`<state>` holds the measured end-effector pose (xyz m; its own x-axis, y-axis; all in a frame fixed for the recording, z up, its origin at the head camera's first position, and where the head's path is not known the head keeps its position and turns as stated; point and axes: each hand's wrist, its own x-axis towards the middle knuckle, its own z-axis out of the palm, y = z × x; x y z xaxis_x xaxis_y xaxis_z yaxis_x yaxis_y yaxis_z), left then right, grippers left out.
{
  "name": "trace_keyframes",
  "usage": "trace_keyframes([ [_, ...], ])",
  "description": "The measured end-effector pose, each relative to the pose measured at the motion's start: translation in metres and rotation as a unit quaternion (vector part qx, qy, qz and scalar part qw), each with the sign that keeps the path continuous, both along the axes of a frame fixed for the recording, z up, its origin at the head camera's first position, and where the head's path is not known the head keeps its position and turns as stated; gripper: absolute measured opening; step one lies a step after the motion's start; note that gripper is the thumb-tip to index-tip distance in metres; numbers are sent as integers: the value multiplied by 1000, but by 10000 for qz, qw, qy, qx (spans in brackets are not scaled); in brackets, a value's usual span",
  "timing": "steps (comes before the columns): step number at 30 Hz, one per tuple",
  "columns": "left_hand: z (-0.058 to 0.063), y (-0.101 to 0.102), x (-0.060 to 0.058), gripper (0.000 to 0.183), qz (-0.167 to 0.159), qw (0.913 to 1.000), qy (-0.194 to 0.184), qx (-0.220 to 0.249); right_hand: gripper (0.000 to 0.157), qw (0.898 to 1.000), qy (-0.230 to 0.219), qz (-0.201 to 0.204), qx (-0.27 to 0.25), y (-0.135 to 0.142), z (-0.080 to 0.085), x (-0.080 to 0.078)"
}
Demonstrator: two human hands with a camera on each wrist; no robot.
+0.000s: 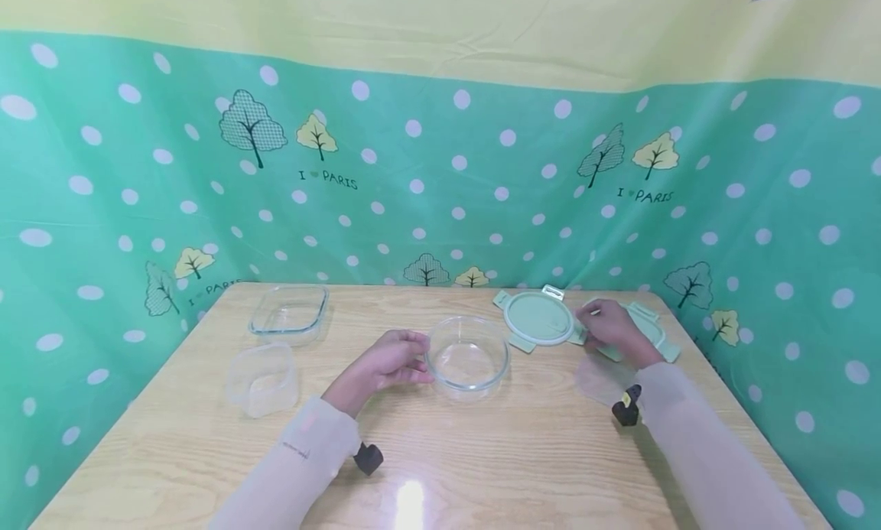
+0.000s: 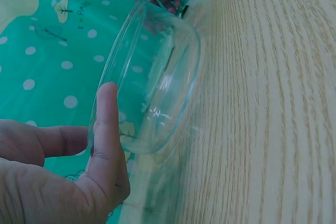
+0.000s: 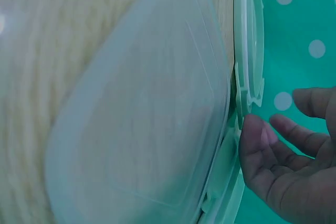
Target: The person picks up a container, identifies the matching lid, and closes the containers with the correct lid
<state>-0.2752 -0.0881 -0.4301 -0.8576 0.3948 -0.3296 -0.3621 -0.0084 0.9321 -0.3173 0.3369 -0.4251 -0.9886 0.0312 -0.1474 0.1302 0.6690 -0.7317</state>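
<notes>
A round glass bowl (image 1: 468, 354) stands mid-table. My left hand (image 1: 395, 359) holds its left side, thumb and fingers spread along the wall; in the left wrist view, one straight digit (image 2: 107, 124) lies against the glass. At the back right lies a round green lid (image 1: 540, 318) with locking tabs. My right hand (image 1: 609, 323) pinches its right-hand tab, the fingertips (image 3: 251, 124) meeting at the tab's end in the right wrist view. Under that hand, a second green lid (image 1: 645, 325) is partly hidden. A translucent flat lid (image 3: 142, 114) lies nearer the right wrist.
At the table's left stand a rectangular glass container (image 1: 289, 312) and a frosted plastic container (image 1: 264, 381) in front of it. A green dotted curtain (image 1: 454, 186) hangs behind and beside the wooden table (image 1: 482, 461).
</notes>
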Motion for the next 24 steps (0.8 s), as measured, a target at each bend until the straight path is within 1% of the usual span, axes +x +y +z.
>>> trace_keyframes([
  [3,0,0,0,40,-7,10000,-20,14,45,9997,-1,166,173,0,3,1],
  [7,0,1,-1,40,9,10000,-53,42,46,9989,-117,304,332,-1,5,1],
  [14,1,1,-2,41,-9,9999,-72,84,47,9971,-313,305,622,-4,4,-2],
  [21,0,0,-1,41,-52,9999,-34,87,48,9932,-25,551,1021,-2,0,-4],
  [24,0,0,-1,42,-34,9999,-37,93,47,9926,37,577,1064,-4,0,-2],
])
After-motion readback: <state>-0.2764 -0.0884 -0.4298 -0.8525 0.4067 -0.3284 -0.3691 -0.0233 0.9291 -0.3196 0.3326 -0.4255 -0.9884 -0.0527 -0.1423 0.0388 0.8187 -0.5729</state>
